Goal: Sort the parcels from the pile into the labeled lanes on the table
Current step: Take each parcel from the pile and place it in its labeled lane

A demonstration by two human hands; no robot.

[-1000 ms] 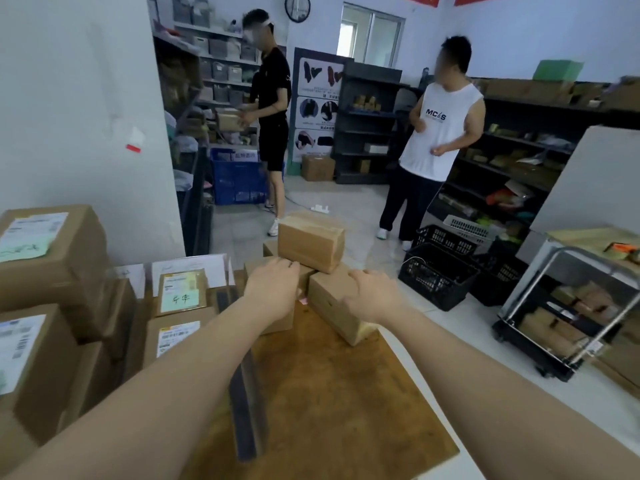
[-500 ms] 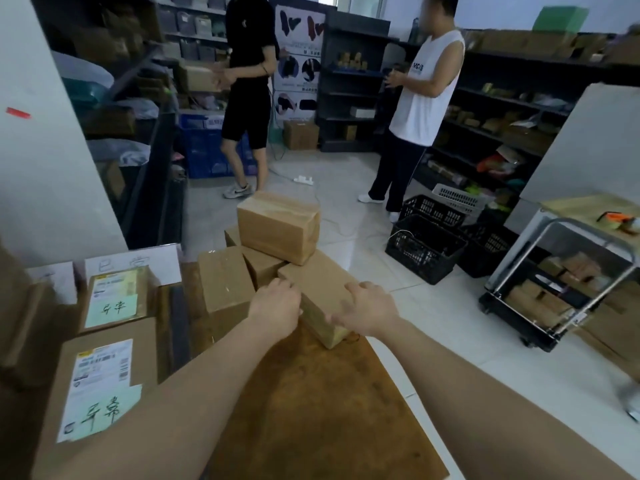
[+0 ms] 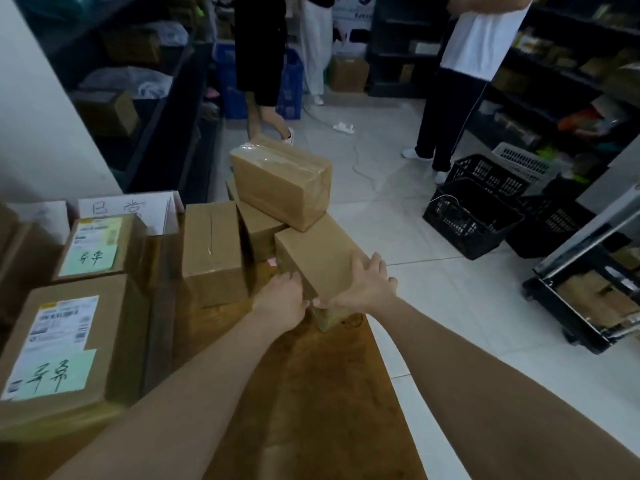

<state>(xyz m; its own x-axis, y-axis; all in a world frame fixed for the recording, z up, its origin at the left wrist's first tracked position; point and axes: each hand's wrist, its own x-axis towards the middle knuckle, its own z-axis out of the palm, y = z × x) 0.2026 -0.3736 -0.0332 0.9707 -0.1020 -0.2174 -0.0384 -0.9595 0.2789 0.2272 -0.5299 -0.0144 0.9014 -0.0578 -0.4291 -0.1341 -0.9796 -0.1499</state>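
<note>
A pile of brown cardboard parcels sits at the far end of the wooden table (image 3: 304,393). Both hands grip the nearest parcel (image 3: 318,261): my left hand (image 3: 282,299) on its left near corner, my right hand (image 3: 363,287) over its right near edge. A taped parcel (image 3: 280,181) lies tilted on top of the pile, resting partly on the gripped one. An upright parcel (image 3: 211,251) stands to the left. Two parcels with green handwritten labels (image 3: 95,245) (image 3: 60,348) lie in the left lane, beneath a white paper lane sign (image 3: 124,207).
Two people stand on the tiled floor beyond the table, one in black shorts (image 3: 259,64), one in a white top (image 3: 464,81). Black plastic crates (image 3: 471,216) and a trolley with boxes (image 3: 588,296) stand to the right. Dark shelving lines both sides.
My view has tilted down and closer to the pile. Both hands moved from resting against the pile onto the nearest parcel and closed around its near end.
</note>
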